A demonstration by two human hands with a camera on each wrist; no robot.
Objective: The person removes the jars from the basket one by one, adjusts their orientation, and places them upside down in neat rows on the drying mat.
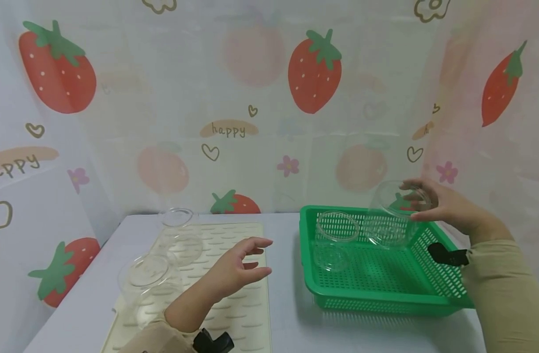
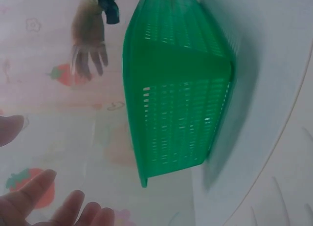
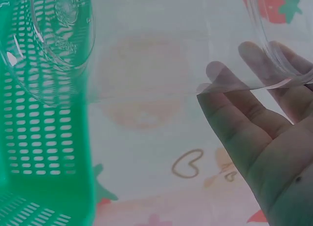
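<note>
Right hand [image 1: 450, 206] is being curled, apparently, round one cup [image 1: 386, 225] near the basket's [image 1: 393, 300] far-right corner; left hand [image 1: 234, 270] is being held fingers-apart, with another cup [image 1: 334, 247] inside, two cups [image 1: 148, 270] on the mat [image 1: 252, 318].

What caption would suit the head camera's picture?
Right hand holding a clear cup at the green basket, another cup inside; left hand empty.

In front of me I see a big pale sheet [image 1: 185, 78] hanging behind a white tabletop [image 1: 287, 274]. It has red strawberries [image 1: 314, 73] with green tops. There are faded round pink fruits [image 1: 254, 54] too, and small purple-pink flowers [image 1: 288, 166]. I can read the word "happy" [image 1: 229, 130] on an orange patch [image 1: 252, 129], with brown line hearts [image 1: 210, 152] near it. The sheet goes along my left and right sides too
</note>
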